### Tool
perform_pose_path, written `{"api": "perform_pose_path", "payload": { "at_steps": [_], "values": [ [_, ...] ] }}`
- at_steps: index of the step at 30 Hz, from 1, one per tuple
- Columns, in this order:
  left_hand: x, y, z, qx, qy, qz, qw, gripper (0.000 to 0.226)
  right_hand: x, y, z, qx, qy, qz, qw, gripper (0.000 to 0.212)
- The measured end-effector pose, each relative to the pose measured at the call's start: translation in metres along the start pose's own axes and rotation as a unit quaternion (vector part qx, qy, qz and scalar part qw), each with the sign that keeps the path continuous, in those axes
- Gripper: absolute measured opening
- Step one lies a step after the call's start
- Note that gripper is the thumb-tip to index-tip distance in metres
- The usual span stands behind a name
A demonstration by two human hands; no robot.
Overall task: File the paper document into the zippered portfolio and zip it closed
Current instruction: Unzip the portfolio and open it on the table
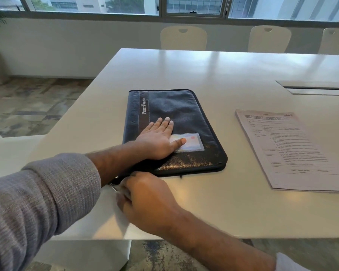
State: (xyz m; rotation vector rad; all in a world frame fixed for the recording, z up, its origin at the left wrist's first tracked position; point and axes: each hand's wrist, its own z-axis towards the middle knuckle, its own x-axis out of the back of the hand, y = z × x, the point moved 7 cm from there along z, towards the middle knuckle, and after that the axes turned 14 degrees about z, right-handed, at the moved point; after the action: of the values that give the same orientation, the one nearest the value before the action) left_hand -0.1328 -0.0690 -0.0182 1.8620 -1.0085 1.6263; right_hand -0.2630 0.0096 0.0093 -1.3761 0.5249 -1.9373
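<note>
A dark blue zippered portfolio (180,112) lies flat and closed on the white table (233,71), with "PortFolio" printed on a strip along its left side. My left hand (159,137) presses flat on its cover, fingers straight, thumb over a clear card window. At the portfolio's near left corner my right hand (145,198) is curled round the metal zipper pull (113,187), which mostly hides behind the fingers. The paper document (290,149), a printed stack of sheets, lies on the table to the right of the portfolio, apart from it.
A metal cable hatch (317,87) is set into the table at the far right. Three white chairs (183,38) stand behind the table's far edge, below a row of windows. The table's near edge runs just under my right wrist.
</note>
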Motion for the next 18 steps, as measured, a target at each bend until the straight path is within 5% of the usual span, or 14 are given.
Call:
{"api": "perform_pose_path", "payload": {
  "at_steps": [7,14,18],
  "values": [
    [-0.001,0.000,-0.004,-0.008,0.037,0.003,0.999,0.082,0.079,0.045,-0.026,-0.101,0.115,-0.017,0.988,0.023],
    [-0.002,0.001,-0.004,-0.023,0.041,0.011,0.999,0.082,0.150,0.104,-0.058,-0.221,0.262,-0.070,0.937,0.014],
    [-0.002,0.001,-0.004,-0.031,0.045,0.017,0.998,0.082,0.159,0.129,-0.067,-0.313,0.268,-0.092,0.907,0.037]
  ]
}}
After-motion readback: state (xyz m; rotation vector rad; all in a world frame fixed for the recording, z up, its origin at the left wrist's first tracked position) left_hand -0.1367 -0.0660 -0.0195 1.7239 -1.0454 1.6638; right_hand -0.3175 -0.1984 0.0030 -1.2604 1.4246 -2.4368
